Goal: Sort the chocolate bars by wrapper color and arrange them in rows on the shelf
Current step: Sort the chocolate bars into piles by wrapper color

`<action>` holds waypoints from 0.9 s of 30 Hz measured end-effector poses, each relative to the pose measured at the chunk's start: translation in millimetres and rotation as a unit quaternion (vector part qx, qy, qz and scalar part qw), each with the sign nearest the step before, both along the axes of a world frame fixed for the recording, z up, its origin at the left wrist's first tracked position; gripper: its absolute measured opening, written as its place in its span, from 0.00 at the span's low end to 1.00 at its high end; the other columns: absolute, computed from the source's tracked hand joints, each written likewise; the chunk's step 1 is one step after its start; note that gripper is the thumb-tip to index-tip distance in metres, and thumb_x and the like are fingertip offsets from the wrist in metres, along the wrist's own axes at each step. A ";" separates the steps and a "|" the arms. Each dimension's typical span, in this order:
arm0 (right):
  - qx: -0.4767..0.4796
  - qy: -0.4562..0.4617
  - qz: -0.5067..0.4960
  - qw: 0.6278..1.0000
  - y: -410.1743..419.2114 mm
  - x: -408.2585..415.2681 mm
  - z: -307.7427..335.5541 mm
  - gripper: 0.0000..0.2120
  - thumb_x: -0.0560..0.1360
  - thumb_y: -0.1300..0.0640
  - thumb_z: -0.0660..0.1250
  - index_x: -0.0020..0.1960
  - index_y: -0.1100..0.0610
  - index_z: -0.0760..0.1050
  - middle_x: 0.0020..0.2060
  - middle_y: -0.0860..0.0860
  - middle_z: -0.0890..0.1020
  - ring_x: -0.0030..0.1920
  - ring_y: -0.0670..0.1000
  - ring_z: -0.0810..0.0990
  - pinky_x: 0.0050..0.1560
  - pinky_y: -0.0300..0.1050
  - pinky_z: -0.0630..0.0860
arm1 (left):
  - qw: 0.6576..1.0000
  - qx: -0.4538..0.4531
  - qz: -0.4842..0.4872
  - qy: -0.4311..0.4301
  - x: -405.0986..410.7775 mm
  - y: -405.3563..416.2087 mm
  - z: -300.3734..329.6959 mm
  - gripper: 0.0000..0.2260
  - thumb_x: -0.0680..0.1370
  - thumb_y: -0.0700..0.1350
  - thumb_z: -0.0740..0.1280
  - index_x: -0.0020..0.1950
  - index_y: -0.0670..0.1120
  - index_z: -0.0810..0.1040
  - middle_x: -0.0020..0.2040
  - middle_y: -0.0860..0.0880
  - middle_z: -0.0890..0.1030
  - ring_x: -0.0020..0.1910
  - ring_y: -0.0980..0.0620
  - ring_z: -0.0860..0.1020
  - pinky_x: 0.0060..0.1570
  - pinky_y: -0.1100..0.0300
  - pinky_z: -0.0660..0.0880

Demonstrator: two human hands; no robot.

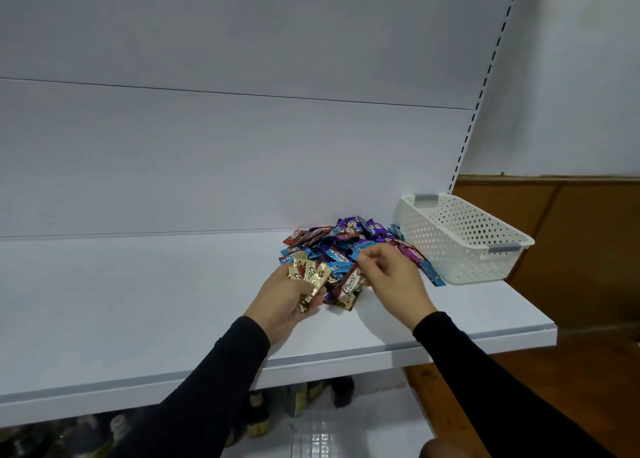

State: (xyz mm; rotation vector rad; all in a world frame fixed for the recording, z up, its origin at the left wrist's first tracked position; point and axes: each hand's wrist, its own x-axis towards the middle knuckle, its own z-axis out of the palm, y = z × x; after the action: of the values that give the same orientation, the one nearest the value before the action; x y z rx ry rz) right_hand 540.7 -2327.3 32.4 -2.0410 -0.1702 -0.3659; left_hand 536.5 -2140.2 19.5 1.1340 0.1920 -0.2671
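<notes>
A heap of chocolate bars [346, 241] in blue, purple, red and gold wrappers lies on the white shelf [138, 302] against its back panel. My left hand [282, 300] holds several gold-wrapped bars [310, 277] fanned out at the heap's near left edge. My right hand [389, 272] hovers over the heap's near side, its fingers curled and pinching the top of a red and gold bar [349, 288] that hangs down to the shelf.
A white perforated basket [464, 239] stands on the shelf right of the heap, near the shelf's right end. Bottles [259, 412] stand on a lower shelf under the front edge. Brown wood panelling lies beyond the right end.
</notes>
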 end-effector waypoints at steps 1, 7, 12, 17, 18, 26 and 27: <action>0.007 0.017 0.009 1.000 8.9 1.3 -1.0 0.03 0.80 0.55 0.65 0.47 0.51 0.76 0.37 0.48 0.81 0.32 0.41 0.78 0.36 0.36 0.76 | 1.000 -0.009 -0.005 -0.001 -1.0 1.5 0.6 0.19 0.77 0.26 0.60 0.62 0.43 0.75 0.57 0.37 0.82 0.50 0.43 0.83 0.47 0.49 0.82; 0.064 0.079 0.046 0.994 64.8 14.6 -12.0 0.03 0.79 0.58 0.66 0.48 0.57 0.77 0.35 0.53 0.82 0.30 0.47 0.80 0.34 0.41 0.79 | 1.000 0.022 0.016 -0.005 -6.5 32.4 1.9 0.10 0.81 0.32 0.62 0.59 0.42 0.76 0.50 0.39 0.84 0.46 0.43 0.82 0.53 0.42 0.81; 0.073 0.104 0.111 0.986 116.4 25.9 -14.7 0.04 0.79 0.60 0.66 0.49 0.62 0.77 0.35 0.55 0.82 0.30 0.47 0.81 0.33 0.39 0.78 | 0.997 0.069 0.030 -0.025 -9.8 73.7 -2.5 0.08 0.81 0.34 0.62 0.58 0.44 0.75 0.44 0.42 0.85 0.39 0.46 0.82 0.54 0.44 0.80; 0.091 0.123 0.141 0.978 162.2 38.5 -17.2 0.04 0.78 0.61 0.66 0.48 0.63 0.77 0.39 0.57 0.81 0.30 0.49 0.81 0.33 0.40 0.79 | 0.993 0.095 0.054 -0.049 -8.5 114.9 -10.2 0.13 0.78 0.33 0.66 0.61 0.43 0.74 0.48 0.44 0.84 0.41 0.48 0.82 0.53 0.49 0.81; 0.095 0.129 0.147 0.976 169.9 41.1 -18.5 0.04 0.78 0.61 0.66 0.48 0.62 0.77 0.40 0.57 0.81 0.30 0.50 0.82 0.33 0.40 0.79 | 0.992 0.098 0.062 -0.054 -7.5 122.8 -11.6 0.14 0.77 0.31 0.65 0.61 0.42 0.73 0.51 0.42 0.83 0.42 0.48 0.83 0.52 0.50 0.81; -0.175 0.018 0.142 0.974 208.9 71.9 -33.9 0.11 0.79 0.49 0.64 0.57 0.53 0.77 0.56 0.47 0.79 0.58 0.47 0.77 0.57 0.38 0.70 | 0.911 0.327 0.200 -0.152 14.5 188.3 -10.3 0.13 0.78 0.33 0.61 0.54 0.50 0.76 0.46 0.54 0.82 0.44 0.54 0.79 0.44 0.64 0.74; -0.201 0.013 0.147 0.968 213.3 74.1 -35.0 0.15 0.79 0.47 0.64 0.62 0.53 0.76 0.61 0.47 0.77 0.63 0.47 0.74 0.61 0.37 0.67 | 0.879 0.398 0.201 -0.168 21.3 197.8 -12.4 0.13 0.78 0.35 0.60 0.55 0.51 0.76 0.46 0.55 0.81 0.44 0.54 0.79 0.42 0.64 0.73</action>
State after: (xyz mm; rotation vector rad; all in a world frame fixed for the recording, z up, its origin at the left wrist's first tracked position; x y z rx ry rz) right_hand 614.8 -2114.0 -2.6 -2.3728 -0.5624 -0.1233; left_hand 557.8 -1942.4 7.1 1.8957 0.2315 0.4301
